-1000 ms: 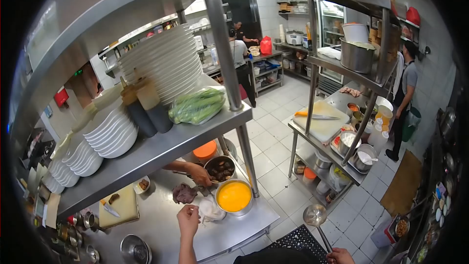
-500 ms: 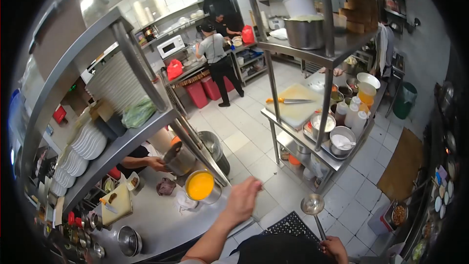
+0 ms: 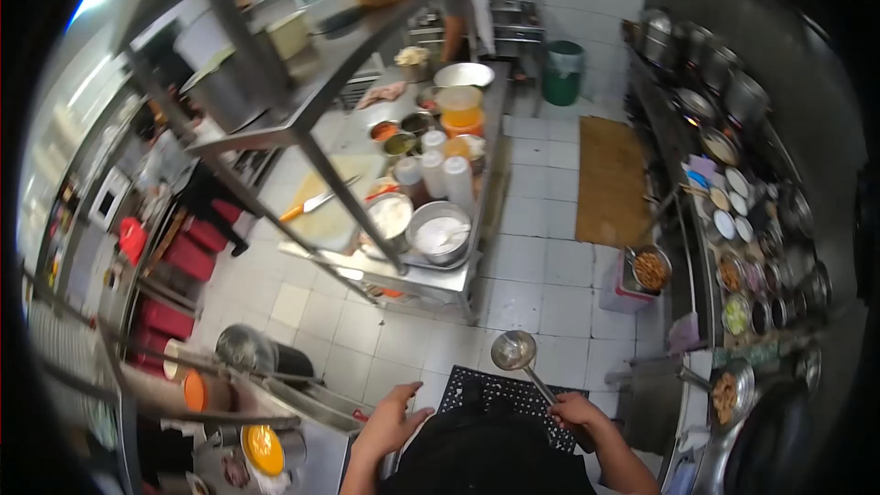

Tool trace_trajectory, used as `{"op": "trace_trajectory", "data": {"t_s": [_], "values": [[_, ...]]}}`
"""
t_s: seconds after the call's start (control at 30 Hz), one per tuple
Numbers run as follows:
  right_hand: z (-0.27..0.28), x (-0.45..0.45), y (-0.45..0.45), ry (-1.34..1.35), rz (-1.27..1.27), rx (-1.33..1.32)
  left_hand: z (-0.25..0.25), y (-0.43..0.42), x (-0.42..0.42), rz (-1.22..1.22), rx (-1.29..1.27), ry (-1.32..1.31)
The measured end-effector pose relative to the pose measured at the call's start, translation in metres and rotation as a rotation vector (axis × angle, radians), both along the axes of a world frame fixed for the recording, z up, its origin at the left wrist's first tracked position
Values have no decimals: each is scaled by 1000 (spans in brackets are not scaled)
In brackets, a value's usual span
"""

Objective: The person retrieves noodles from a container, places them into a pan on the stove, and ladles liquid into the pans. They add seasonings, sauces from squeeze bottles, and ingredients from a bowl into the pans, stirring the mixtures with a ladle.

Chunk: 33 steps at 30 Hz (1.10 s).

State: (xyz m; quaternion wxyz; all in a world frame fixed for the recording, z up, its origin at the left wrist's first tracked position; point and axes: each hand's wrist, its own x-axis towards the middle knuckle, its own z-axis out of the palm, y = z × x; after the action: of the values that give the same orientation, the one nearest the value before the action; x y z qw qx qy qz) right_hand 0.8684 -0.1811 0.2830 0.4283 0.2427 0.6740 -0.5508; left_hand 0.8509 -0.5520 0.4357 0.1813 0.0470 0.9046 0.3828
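My right hand (image 3: 576, 411) is wrapped round the handle of a metal ladle (image 3: 512, 351). The ladle's round bowl points forward over the floor, above a black perforated mat (image 3: 456, 389). My left hand (image 3: 390, 420) is in front of my body, thumb and fingers apart, with nothing in it. To its left, on the steel counter (image 3: 321, 445), stands a metal pot of bright yellow-orange liquid (image 3: 264, 450). A crumpled dark cloth (image 3: 235, 471) lies beside that pot.
A prep table ahead holds a cutting board with a yellow-handled knife (image 3: 318, 206), squeeze bottles (image 3: 433, 174) and a metal bowl of white contents (image 3: 440, 231). On the right, a cooking line holds pots (image 3: 742, 96) and a pan (image 3: 733, 392). A brown mat (image 3: 607, 181) covers some floor tiles.
My view has swung to the right, bringing the cooking line into sight. My left hand has drawn down from its raised position near the yellow pot. The ladle stays in my right hand.
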Motion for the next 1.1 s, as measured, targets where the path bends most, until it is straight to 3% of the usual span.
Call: {"op": "trace_trajectory", "data": {"t_s": [0.1, 0.17, 0.23, 0.3, 0.37, 0.43, 0.5, 0.57, 0.67, 0.77, 0.9, 1.1], "values": [[1, 2, 7, 14, -128, -15, -20, 9, -59, 213, 512, -90], [7, -2, 13, 44, -209, -36, -21, 27, -108, 158, 567, 63], [13, -4, 22, 58, -288, -36, -14, 54, -161, 72, 500, 146], [19, -9, 35, 74, -345, -41, 12, 88, -217, -80, 162, 504], [28, -16, 43, 124, -449, -66, 16, 109, -289, -76, 40, 827], [41, -26, 51, 150, -486, -39, 28, 122, -364, 28, -332, 963], [46, -39, 64, 171, -523, -16, 47, 139, -419, 91, -730, 722], [44, -55, 84, 191, -549, -70, 43, 148, -456, 84, -883, 678], [41, -92, 116, 212, -551, -128, 40, 159, -481, 83, -934, 488], [31, -132, 151, 244, -495, -142, 19, 158, -492, 117, -1046, 509], [41, -187, 190, 228, -506, -228, 7, 170, -494, 184, -1048, 506], [46, -257, 244, 250, -254, -197, -27, 192, -495, 320, -645, 683]]}}
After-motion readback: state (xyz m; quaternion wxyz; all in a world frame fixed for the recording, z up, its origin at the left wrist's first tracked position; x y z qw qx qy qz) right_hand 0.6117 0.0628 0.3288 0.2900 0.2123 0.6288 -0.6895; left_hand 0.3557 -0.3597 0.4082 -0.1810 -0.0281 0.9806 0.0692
